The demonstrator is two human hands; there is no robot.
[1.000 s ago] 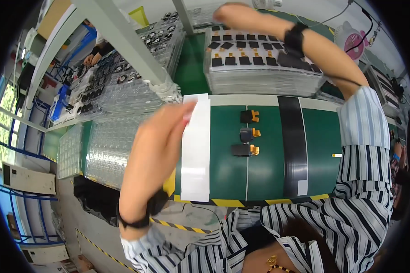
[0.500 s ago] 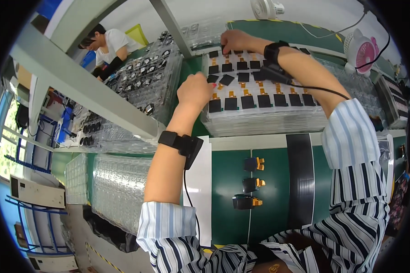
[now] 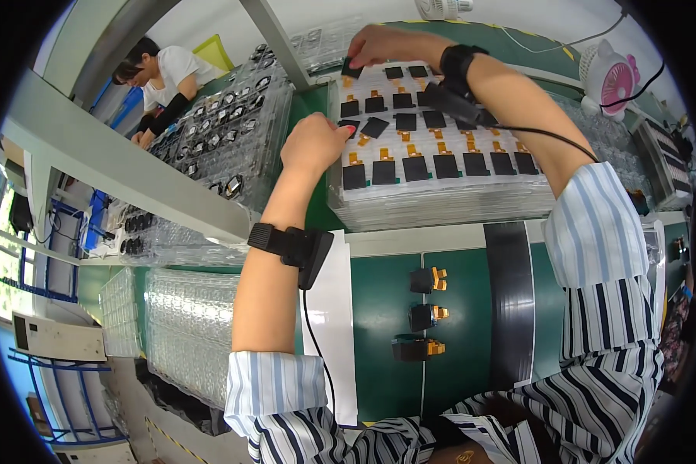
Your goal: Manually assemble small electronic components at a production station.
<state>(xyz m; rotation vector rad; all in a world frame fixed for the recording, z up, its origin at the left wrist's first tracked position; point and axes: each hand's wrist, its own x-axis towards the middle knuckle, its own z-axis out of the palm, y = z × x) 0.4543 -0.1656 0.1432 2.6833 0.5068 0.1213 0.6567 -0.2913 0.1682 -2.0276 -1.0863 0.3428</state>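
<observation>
At the far left corner of a stack of clear plastic trays (image 3: 441,207), the thumb and fingers of my right hand (image 3: 377,46) pinch a small black display panel (image 3: 352,68), which is tilted. My left hand (image 3: 314,145) is at the stack's left edge, its fingertips closed on the edge of another black display panel (image 3: 349,125). Beside that one lies a skewed panel (image 3: 376,127). Rows of similar black panels with orange ribbon cables (image 3: 383,172) fill the top tray. Black straps with cabled devices circle both my wrists.
Three panels with folded orange cables (image 3: 423,316) lie on the green mat (image 3: 387,387), between a white sheet (image 3: 329,309) and a black strip (image 3: 511,309). A grey post (image 3: 155,174) slants on the left. Beyond it, a person (image 3: 166,73) sits near trays of round parts (image 3: 224,135).
My right hand has moved left and farther away, now over the tray's far corner. My left hand stays by the same panel. The whole view has shifted slightly.
</observation>
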